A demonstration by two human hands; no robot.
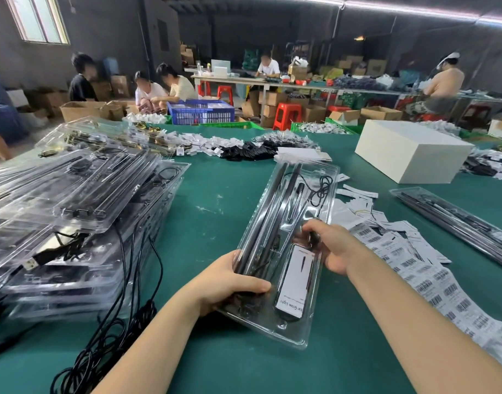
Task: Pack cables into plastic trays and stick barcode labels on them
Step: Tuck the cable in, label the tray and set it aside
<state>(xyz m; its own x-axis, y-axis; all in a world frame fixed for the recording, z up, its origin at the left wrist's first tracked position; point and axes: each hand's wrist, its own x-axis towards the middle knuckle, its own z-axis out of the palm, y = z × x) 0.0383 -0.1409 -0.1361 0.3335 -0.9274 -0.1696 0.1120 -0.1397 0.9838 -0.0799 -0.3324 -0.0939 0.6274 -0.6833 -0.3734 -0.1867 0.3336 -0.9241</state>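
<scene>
A long clear plastic tray (312, 331) lies tilted in the middle of the green table (215, 211). It holds black light bars, a thin black cable (319, 191) and a white card marked "Grow Light" (295, 282). My left hand (229, 282) grips the tray's left edge, thumb on top. My right hand (335, 245) presses down into the tray's right side, fingers curled on a dark cable part. Loose barcode labels (431, 277) lie in a heap to the right of the tray.
A tall stack of filled clear trays (73, 211) stands at the left, with black cables (121, 322) trailing down from it. A white box (412, 150) sits at the back right, another filled tray (457, 220) at the right edge. Several people work at tables behind.
</scene>
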